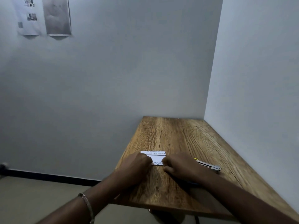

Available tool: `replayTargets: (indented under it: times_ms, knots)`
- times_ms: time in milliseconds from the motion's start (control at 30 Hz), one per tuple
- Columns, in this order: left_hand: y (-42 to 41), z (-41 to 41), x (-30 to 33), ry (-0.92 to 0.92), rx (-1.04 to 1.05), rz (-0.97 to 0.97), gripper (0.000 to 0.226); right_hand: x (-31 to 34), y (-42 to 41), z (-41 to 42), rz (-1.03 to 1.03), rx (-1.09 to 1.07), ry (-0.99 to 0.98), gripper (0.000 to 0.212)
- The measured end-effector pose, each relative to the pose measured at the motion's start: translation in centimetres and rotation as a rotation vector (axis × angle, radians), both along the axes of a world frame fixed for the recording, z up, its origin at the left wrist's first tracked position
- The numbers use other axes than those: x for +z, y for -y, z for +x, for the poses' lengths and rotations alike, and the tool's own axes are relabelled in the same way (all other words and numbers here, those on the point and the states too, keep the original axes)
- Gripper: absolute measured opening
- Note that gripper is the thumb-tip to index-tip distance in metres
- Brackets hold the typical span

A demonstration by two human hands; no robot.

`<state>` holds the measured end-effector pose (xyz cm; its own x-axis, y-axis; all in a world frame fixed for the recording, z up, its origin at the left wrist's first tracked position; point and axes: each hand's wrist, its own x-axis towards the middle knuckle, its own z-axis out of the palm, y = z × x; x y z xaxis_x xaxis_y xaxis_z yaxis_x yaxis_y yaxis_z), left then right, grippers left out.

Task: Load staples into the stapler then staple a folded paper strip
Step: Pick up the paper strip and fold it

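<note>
A white paper strip (156, 156) with printed text lies folded on the wooden table (181, 136). My left hand (137, 162) pinches its left end with curled fingers. My right hand (179, 165) holds its right end the same way, thumb low against the table. The stapler (208, 165), a slim metal one with a yellow bit at its near end, lies on the table just right of my right hand, partly hidden by it. A blue object (190, 183) peeks out under my right wrist; what it is cannot be told.
The table stands in a room corner, with walls close behind and on the right. Its left edge (127, 152) drops to the floor. Printed sheets (43, 16) hang on the back wall, top left.
</note>
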<state>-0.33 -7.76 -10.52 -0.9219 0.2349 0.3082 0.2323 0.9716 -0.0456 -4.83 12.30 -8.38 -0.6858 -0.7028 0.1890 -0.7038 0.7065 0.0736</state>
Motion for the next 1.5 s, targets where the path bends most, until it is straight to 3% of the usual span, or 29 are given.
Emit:
replayTargets:
  times_ms: [100,267,900,1267,1500]
  knots:
    - [0.2,-0.3,0.3,0.015,-0.004,0.068,0.026,-0.2,0.4,-0.8,-0.063,-0.009,0.015,0.039]
    - [0.9,-0.6,0.8,0.0,0.03,0.084,0.025,-0.1,1.1,-1.6,-0.053,0.028,-0.01,0.01]
    - [2.4,-2.3,1.8,0.045,0.028,0.212,0.021,0.1,1.3,-3.1,-0.17,0.017,0.038,0.017]
    - [3.9,-2.8,0.4,0.052,0.088,0.566,0.014,-0.3,1.0,-4.5,-0.418,-0.069,0.244,0.011]
    - [4.0,-3.0,0.0,0.02,0.119,0.595,0.02,-0.5,0.9,-5.0,-0.518,-0.104,0.344,0.013]
